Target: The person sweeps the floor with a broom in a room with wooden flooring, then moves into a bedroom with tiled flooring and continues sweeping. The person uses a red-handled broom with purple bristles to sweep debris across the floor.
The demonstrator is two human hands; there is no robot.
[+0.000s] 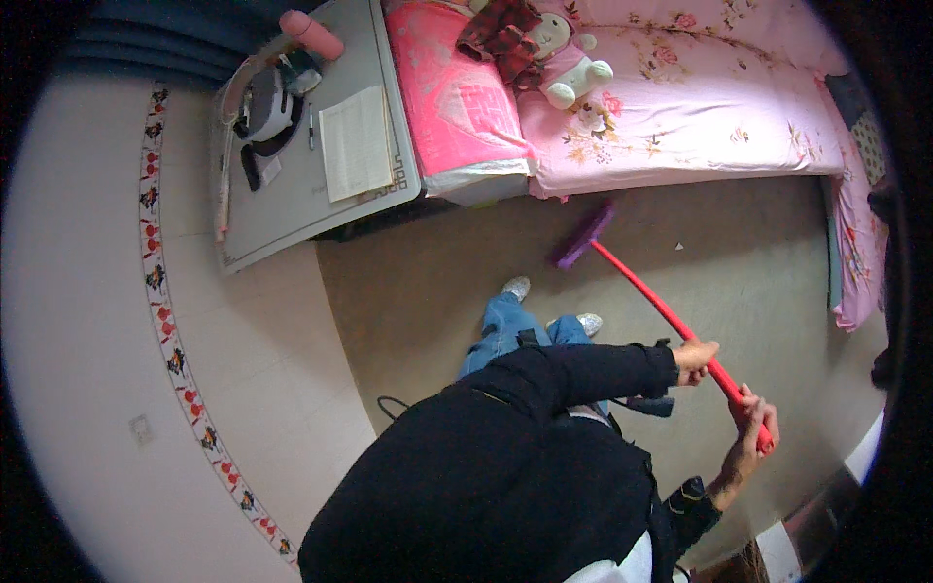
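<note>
A broom with a long red handle (652,295) slants across the floor, its purple head (583,237) down near the edge of the bed. My left hand (696,361) reaches across in front of my body and grips the handle partway up. Near the handle's top end, my right hand (754,419) is wrapped around it, below and to the right of my left hand in the picture. The bristles look slightly blurred. To the right of the broom head, a small white scrap (678,246) lies on the floor (765,291).
Ahead stands a bed (692,138) with a pink floral cover and a plush toy (572,76). A grey-topped table (291,211) at the left bears a pink bottle (312,35), a paper sheet (357,146) and a pen (311,127). A wall (87,313) borders the left side.
</note>
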